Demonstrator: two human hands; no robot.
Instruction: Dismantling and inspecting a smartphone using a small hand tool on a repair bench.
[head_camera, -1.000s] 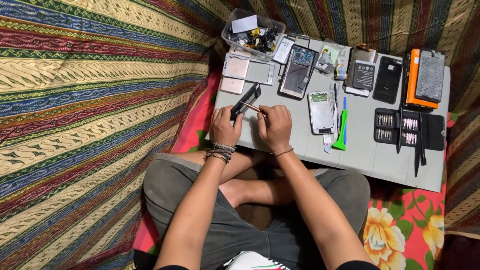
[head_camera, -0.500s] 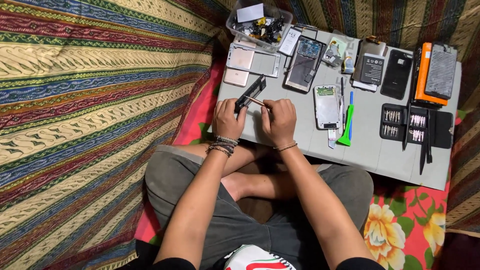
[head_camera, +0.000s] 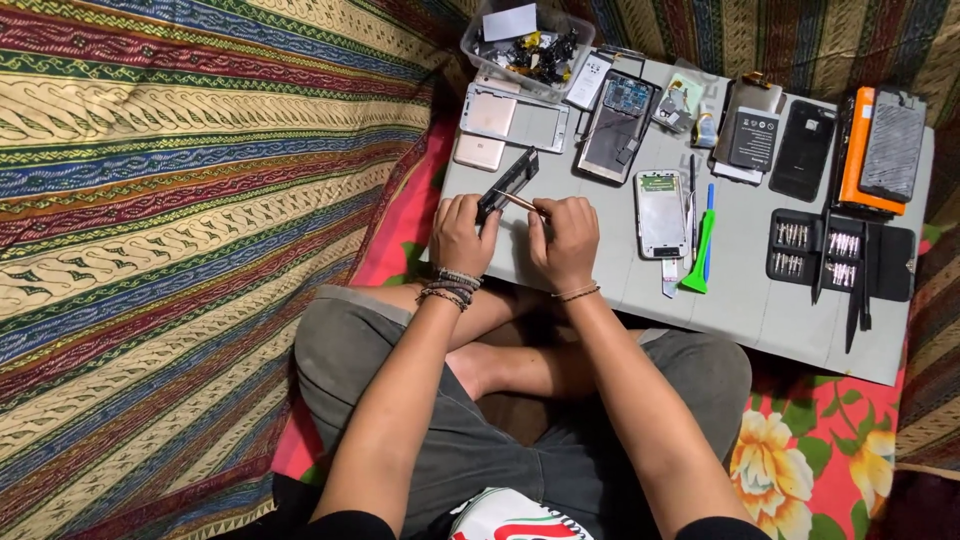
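Note:
My left hand (head_camera: 461, 233) grips the lower end of a dark, opened phone frame (head_camera: 508, 183) that is tilted up on its edge over the grey work board (head_camera: 750, 300). My right hand (head_camera: 566, 240) holds a thin copper-coloured tool (head_camera: 522, 203), its tip touching the frame near my left thumb. Both hands rest close together at the board's near left corner. Beaded bracelets circle my left wrist.
On the board lie a clear tub of small parts (head_camera: 525, 40), a pink phone back (head_camera: 483, 128), an opened phone (head_camera: 614, 128), a white phone body (head_camera: 661, 212), a green pry tool (head_camera: 699, 255), a battery (head_camera: 757, 137), a black phone (head_camera: 802, 150), an orange case (head_camera: 860, 165) and a screwdriver bit kit (head_camera: 840, 255). Striped cloth lies left.
The view has drifted slightly, so the board sits a little higher and further right. My hands stay on the frame and tool, with the tool tip shifting slightly along the frame.

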